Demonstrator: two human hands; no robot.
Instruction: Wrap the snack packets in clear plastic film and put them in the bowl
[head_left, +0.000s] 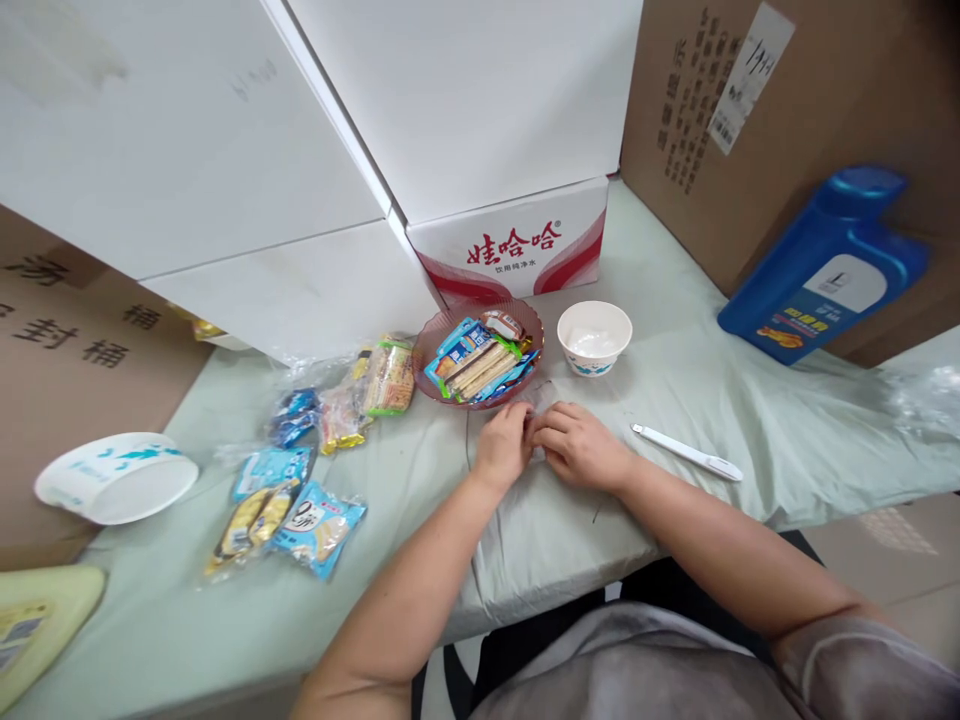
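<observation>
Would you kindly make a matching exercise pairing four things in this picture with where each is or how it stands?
Column one
1. Pinkish bowl
2. White utility knife
3. Blue bottle
4. Left hand

Column two
A. In front of the brown carton at the picture's right
B. Next to the right hand
C. Lying flat on the pale green cloth
D. Filled with packaged snacks

Right pairs: 1-D, 2-C, 3-A, 4-B

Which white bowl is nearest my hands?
The white bowl right of the pink bowl, near your right hand; the other white bowl is far left.
</observation>
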